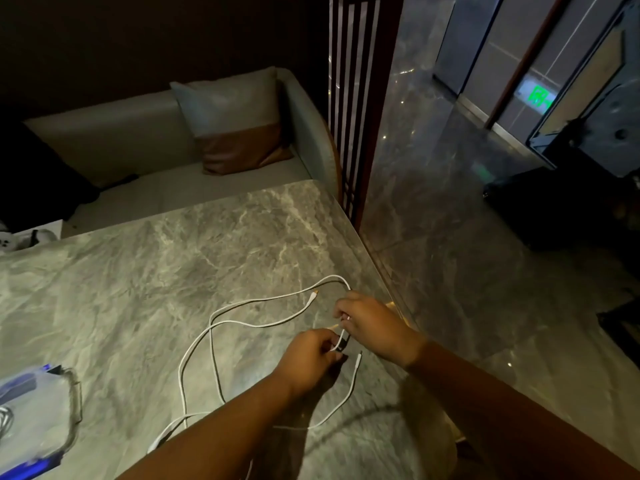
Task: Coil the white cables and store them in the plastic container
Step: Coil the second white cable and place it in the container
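Left hand (311, 355): fingers pinched on a short bend of the white cable (221, 320).
Right hand (370, 323): just beside the left, gripping the same cable higher up.
Cable: sprawled in loose loops across the grey marble counter (138, 271).
Plastic container (34, 410): at the counter's left edge, well apart from both hands.

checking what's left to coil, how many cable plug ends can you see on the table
2. One plug end lies on the marble table beyond the right hand; another sits just right of the left hand. Others may hide under the hands or forearms.
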Tool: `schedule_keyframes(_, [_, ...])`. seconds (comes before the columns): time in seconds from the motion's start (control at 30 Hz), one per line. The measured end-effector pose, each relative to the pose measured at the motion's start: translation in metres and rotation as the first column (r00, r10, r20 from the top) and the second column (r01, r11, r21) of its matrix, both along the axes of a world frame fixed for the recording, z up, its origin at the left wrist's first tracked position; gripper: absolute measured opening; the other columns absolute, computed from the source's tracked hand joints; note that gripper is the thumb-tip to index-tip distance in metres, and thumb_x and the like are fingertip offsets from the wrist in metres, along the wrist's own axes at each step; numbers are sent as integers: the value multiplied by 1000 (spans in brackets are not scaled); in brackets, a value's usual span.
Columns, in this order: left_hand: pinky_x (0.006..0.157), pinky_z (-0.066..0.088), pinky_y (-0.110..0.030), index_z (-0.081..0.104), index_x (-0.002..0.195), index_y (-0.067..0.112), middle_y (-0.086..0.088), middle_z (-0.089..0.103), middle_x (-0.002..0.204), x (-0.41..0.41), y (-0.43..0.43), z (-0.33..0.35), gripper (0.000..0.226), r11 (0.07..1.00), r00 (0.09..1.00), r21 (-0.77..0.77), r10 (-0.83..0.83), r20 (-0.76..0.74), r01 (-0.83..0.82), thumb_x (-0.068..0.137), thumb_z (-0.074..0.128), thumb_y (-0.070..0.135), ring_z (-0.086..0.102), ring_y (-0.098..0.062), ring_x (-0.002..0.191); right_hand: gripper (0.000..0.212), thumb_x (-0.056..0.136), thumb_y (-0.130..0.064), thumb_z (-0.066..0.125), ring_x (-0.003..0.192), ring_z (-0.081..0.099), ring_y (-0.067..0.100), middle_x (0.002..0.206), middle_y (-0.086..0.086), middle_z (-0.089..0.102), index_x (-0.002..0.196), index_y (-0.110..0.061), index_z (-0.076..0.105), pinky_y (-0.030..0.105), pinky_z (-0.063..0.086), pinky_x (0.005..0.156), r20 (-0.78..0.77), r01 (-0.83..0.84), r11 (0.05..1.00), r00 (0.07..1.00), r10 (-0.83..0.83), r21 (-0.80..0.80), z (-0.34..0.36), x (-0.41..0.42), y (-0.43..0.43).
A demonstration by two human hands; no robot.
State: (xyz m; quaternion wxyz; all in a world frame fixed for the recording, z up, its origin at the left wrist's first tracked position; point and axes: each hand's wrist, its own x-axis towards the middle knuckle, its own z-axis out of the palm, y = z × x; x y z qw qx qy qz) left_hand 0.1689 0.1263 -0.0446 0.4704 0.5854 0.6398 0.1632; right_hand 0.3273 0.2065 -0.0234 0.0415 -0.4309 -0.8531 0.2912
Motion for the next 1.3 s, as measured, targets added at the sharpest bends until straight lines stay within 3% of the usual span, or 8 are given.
schedule_keyframes(0.2, [74,58,-32,75,94,12,-2,76,81,-26,-5,24,33,992,961,-98,105,257,-82,95,47,-5,72,-15,76,21,86,-6,64,91,58,10,110,-1,60,105,-14,69,16,44,76,-130,32,998,991,-38,-46,33,-22,3])
schedule_keyframes(0.33, [64,54,-20,65,103,-7,-7,72,79,-43,-11,53,28,980,889,-161,174,423,-115,97,39,-15,70,-8,64,26,90,-3,57,99,60,13,111,0,60,108,-17,70,27,52,89,-107,-78,997,991,77,-1,61,-41,7])
schedule_keyframes(0.53, [75,57,-28,67,108,1,-19,75,98,-88,-28,86,25,953,715,-249,297,633,-176,97,47,-10,73,-23,81,18,90,-19,65,101,57,14,106,-5,56,108,-22,69,29,48,87,-8,-239,957,970,244,163,108,-77,5])
schedule_keyframes(0.67, [82,58,-30,66,112,4,-19,74,105,-118,-42,112,25,953,651,-250,301,697,-172,98,49,-6,74,-24,89,16,91,-31,65,99,59,19,103,-1,59,102,-20,69,38,50,83,80,-348,903,937,339,253,134,-105,3])
schedule_keyframes(0.8, [87,58,-33,65,116,1,-23,72,110,-152,-57,137,24,969,602,-207,245,760,-133,94,55,0,72,-29,97,28,85,-51,66,93,53,14,94,-4,58,89,-24,69,31,43,79,84,-331,884,943,321,331,160,-130,0])
schedule_keyframes(0.87, [89,57,-35,63,118,-1,-25,70,111,-168,-67,149,27,973,564,-193,231,793,-127,92,57,3,72,-31,98,31,80,-59,65,85,50,13,85,-6,56,74,-30,57,29,39,74,29,-301,885,950,312,356,173,-144,-6])
schedule_keyframes(1.03, [91,55,-39,55,126,-3,-27,67,118,-207,-94,177,33,980,511,-132,190,838,-148,95,48,-9,69,-33,102,38,86,-52,66,62,54,9,64,-6,55,69,-24,46,36,44,59,-80,-215,928,965,250,303,197,-192,-30])
schedule_keyframes(1.3, [104,44,-48,57,129,2,-28,63,127,-264,-140,213,37,976,504,-69,168,847,-208,93,47,-5,64,-38,113,40,87,-54,62,58,52,8,58,-7,51,67,-27,39,35,44,55,-124,-265,864,930,346,427,239,-271,-71])
